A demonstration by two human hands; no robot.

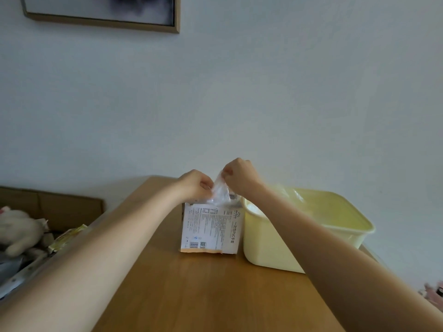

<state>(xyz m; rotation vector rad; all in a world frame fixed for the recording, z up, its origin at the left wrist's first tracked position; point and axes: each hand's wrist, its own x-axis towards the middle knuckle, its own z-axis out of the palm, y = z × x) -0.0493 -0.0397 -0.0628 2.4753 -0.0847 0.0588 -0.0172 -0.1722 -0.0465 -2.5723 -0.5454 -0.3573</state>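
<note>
The person's left hand point(195, 184) and right hand point(239, 177) are showing bare, both forearms point(119, 236) behind the grip uncovered throughout.

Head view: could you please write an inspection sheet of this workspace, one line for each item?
Surface: light brown wooden table.
Job's things: glove box stands on the table; clear plastic piece sticks out of its top.
Clutter: yellow tub close beside the box; plush toy and cardboard box left of the table.
Hands: left hand and right hand both pinch the plastic piece above the box.
Cables: nothing seen.
Surroundings: pale wall, framed picture at upper left.
</note>
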